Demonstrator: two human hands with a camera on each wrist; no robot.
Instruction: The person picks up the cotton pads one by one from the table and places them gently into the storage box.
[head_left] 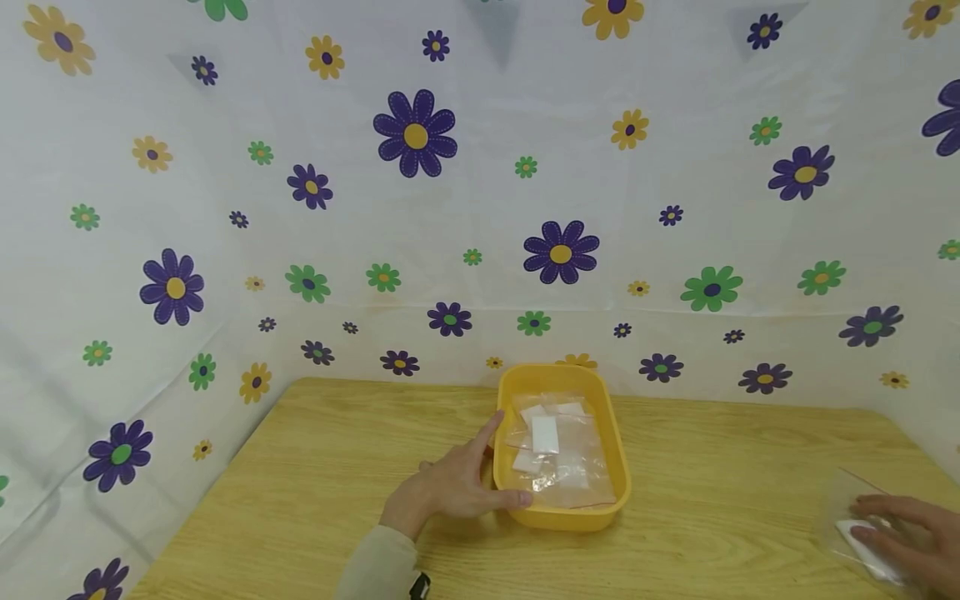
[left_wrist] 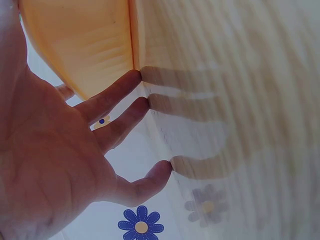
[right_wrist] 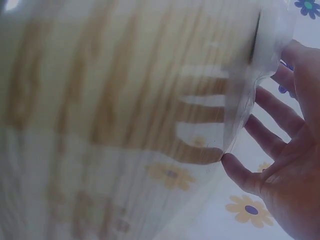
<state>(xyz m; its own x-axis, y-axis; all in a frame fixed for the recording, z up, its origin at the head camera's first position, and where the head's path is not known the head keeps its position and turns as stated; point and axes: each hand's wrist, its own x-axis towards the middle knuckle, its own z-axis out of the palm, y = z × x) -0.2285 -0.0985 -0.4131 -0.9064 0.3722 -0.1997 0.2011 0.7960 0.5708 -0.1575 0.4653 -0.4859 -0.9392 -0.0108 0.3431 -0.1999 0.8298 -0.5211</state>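
A yellow plastic tub (head_left: 621, 467) stands on the wooden table. Several clear zip bags (head_left: 585, 492) with white pieces inside lie in it. My left hand (head_left: 459, 483) is at the tub's left side, thumb over the front left rim and index finger against the side farther back. In the left wrist view, spread fingertips (left_wrist: 162, 169) of that hand touch the tabletop. At the far right, my right hand (head_left: 911, 533) holds another clear zip bag (head_left: 836, 504) with a white piece in it. The right wrist view shows that bag's film (right_wrist: 267, 60) by the thumb and fingers.
The pale wooden table (head_left: 360, 467) reaches back to a white flowered cloth (head_left: 480, 208), which hangs behind it and along the sides. The tub stands at the table's back edge, close to the cloth.
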